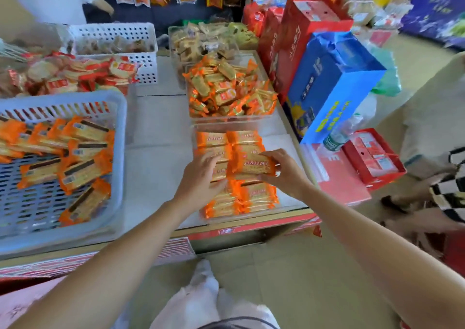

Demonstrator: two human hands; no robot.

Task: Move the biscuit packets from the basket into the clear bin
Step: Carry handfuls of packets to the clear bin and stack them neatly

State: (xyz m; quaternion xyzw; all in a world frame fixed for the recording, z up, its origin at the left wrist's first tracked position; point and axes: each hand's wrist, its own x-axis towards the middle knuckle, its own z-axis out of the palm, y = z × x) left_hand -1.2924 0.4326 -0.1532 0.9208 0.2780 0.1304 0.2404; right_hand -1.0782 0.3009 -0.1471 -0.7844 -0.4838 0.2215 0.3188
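My right grip (284,170) holds one orange biscuit packet (251,164) by its right end, thumb on the near edge and fingers curled over the far edge, just above the stacked packets (256,198) in the clear bin (276,140). My left grip (198,177) lies at the left side of the same bin, its fingers bent down onto the packets there. I cannot tell whether it pinches one or only rests on them.

The bin stands on the worktop (156,137) near its front edge, with packets in rows along its left and near parts. The blue basket (118,152) sits at the left of the worktop, well apart from the bin, with loose biscuit packets (83,170) lying in it at mixed angles. Behind the clear bin, touching it, a second clear bin (191,109) is heaped with smaller orange wrapped snacks (226,89). A blue box (334,84) leans to the right of it.
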